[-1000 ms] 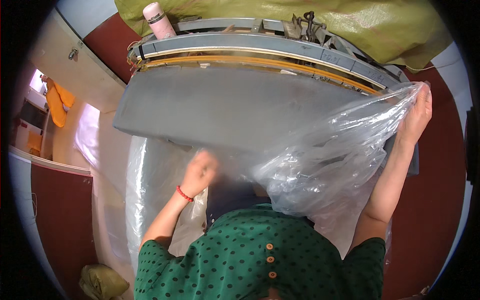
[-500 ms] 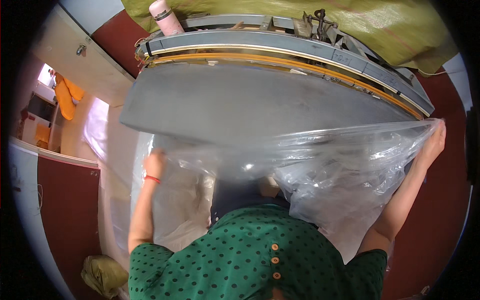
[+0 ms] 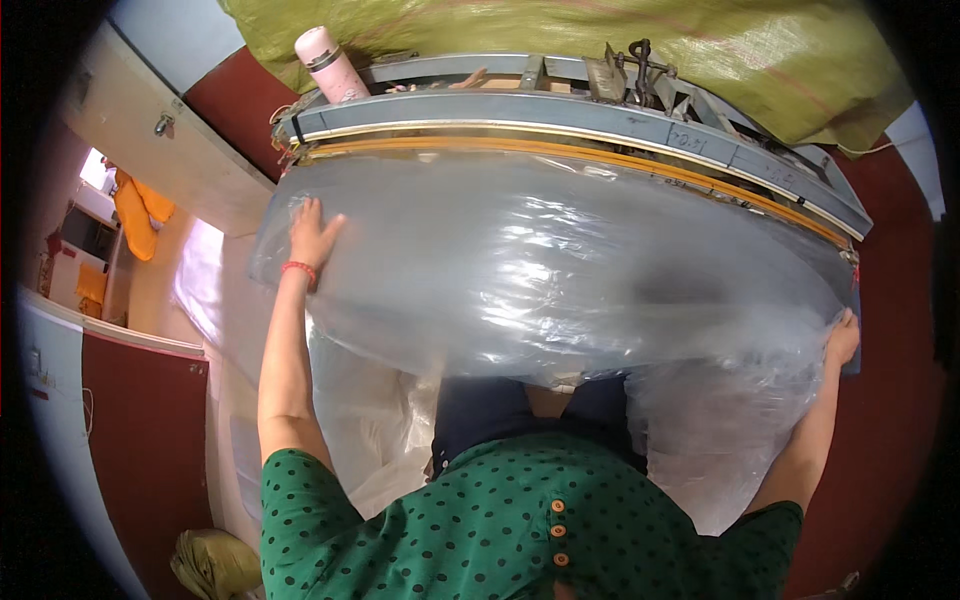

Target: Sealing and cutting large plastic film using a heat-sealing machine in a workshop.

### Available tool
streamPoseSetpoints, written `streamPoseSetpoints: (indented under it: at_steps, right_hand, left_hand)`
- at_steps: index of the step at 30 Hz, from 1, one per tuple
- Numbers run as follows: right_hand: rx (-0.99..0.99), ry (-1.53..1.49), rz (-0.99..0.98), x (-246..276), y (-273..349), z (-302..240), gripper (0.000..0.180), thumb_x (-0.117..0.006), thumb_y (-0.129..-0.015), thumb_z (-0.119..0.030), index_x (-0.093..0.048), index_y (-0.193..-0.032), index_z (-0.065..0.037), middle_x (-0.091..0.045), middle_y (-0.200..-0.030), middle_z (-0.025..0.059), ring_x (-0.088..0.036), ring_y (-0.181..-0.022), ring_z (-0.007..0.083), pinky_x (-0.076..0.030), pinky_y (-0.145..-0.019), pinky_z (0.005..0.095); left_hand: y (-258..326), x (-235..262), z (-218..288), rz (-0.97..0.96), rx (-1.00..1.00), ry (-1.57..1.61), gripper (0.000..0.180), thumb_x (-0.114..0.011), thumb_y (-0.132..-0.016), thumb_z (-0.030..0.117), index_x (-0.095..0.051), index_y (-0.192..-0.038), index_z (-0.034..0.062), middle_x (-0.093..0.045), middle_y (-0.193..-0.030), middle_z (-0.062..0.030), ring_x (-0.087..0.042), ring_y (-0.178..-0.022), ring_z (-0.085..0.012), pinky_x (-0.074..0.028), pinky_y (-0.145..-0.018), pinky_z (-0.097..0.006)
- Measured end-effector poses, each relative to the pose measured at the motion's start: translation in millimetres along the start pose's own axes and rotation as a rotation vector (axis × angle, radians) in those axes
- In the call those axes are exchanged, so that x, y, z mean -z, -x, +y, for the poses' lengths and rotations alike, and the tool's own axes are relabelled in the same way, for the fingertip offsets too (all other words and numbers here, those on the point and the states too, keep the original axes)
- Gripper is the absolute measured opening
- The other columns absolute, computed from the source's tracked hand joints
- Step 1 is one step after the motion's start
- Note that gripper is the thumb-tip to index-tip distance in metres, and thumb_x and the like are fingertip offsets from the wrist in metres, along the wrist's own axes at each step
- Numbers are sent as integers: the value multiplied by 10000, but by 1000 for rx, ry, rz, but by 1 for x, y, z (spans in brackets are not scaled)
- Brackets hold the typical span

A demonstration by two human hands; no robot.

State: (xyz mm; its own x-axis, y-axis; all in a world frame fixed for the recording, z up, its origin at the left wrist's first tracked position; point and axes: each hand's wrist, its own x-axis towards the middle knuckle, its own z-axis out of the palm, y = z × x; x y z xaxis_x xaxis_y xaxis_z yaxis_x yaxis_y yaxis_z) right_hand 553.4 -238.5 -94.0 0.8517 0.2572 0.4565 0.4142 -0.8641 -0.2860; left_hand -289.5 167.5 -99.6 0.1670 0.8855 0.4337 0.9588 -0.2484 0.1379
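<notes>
A wide sheet of clear plastic film (image 3: 560, 260) lies over the grey worktop in front of me, shiny and wrinkled. Its near part hangs off the front edge on both sides of my legs. My left hand (image 3: 315, 238) rests flat on the film near the left end, fingers spread. At the right end my right hand (image 3: 843, 338) has its fingers closed on the film's edge. Behind the film runs a metal sealing bar (image 3: 450, 118) with an orange strip (image 3: 480, 146) along its front.
A pink bottle (image 3: 332, 66) stands behind the bar at the left. A dark metal clamp (image 3: 645, 75) sits on the frame at the back. Green-yellow woven sheeting (image 3: 560, 30) covers the far side. An open door (image 3: 165, 120) is on the left, and a tied sack (image 3: 212, 562) lies on the floor.
The film has moved forward and now covers the grey worktop up to the bar. My left hand went forward and opened onto it; my right hand came lower and slightly inward.
</notes>
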Motion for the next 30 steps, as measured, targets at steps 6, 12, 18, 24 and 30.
streamPoseSetpoints:
  at_steps: [6,12,18,24,30]
  right_hand:
    - [-113,209,-3,11,-1,35,381,-348,-886,-380,-555,-964,-69,-589,-922,192,-543,-875,387,-427,-696,472]
    - [-73,279,-2,36,5,34,259,-417,-819,-198,-603,-996,-163,-601,-983,120,-573,-907,308,-458,-732,404]
    - [27,177,-23,12,-6,19,294,-356,-880,-277,-534,-913,-45,-600,-824,216,-581,-811,373,-449,-697,476]
    - [16,115,14,18,-2,27,319,-401,-873,-316,-548,-863,-34,-601,-779,202,-583,-773,363,-436,-668,465]
    - [34,79,2,14,-6,22,316,-395,-875,-307,-550,-874,-32,-603,-800,204,-582,-782,361,-434,-685,454]
  left_hand:
    - [-33,-10,-18,-191,88,-29,564,-420,-835,471,-369,-1285,135,-313,-1354,-84,-277,-1246,-314,-201,-1011,-443]
    - [-68,-33,30,-58,384,4,485,-510,-802,410,-545,-1095,25,-555,-1078,-191,-525,-994,-321,-383,-888,-368]
    - [-7,29,217,-91,50,1038,308,-464,-883,264,-560,-1051,24,-567,-1039,-62,-512,-933,-136,-381,-775,-241]
    - [152,88,445,-1251,-624,1353,549,-508,-840,337,-365,-1276,35,-429,-1263,-117,-386,-1187,-224,-331,-943,-350]
    - [235,91,511,-1832,-1097,1251,491,-571,-786,127,-408,-1245,64,-581,-1002,-108,-547,-850,-132,-427,-740,-261]
